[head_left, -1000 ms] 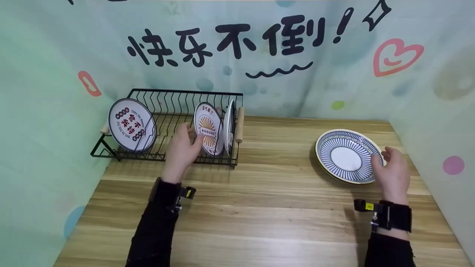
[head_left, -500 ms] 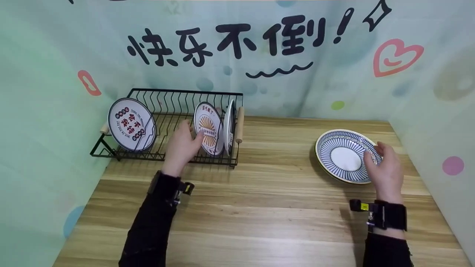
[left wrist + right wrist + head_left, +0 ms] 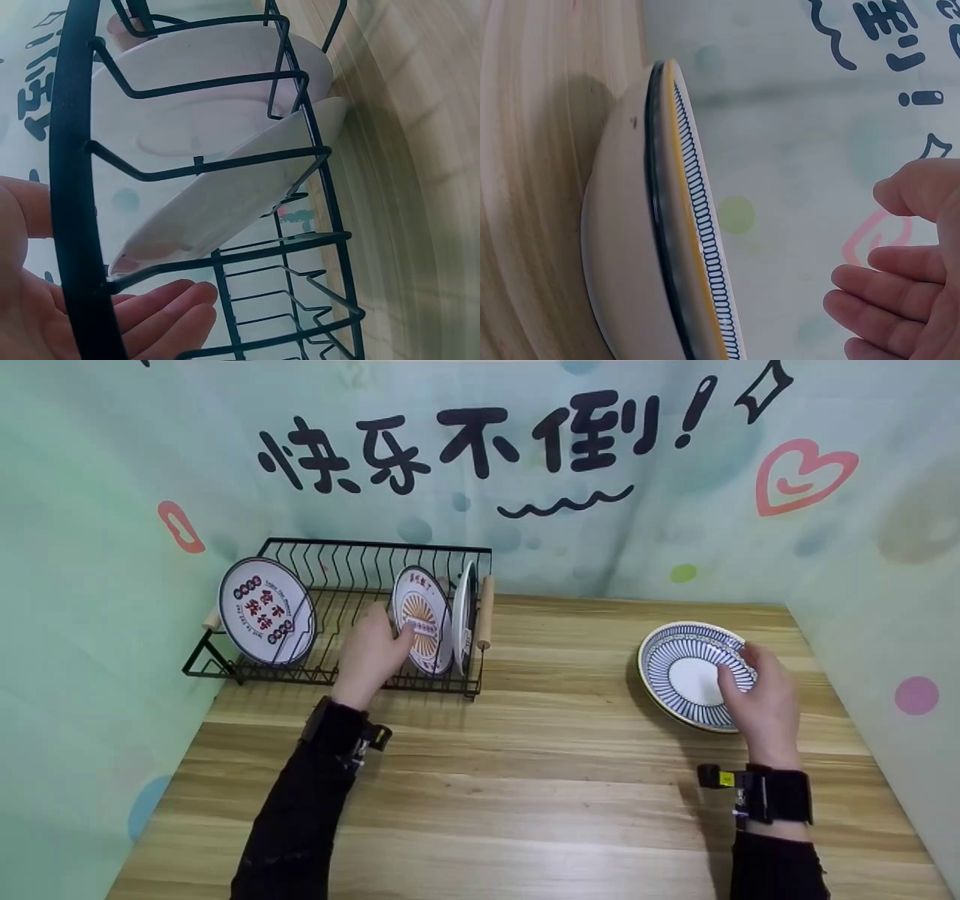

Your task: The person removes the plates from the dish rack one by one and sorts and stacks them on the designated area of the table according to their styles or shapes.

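Bare table between rack and striped plate seems passable.

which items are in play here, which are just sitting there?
In play:
- left hand touching the orange-print plate in the dish rack
- right hand over the striped plate

Idle:
- red-print plate
- white plate
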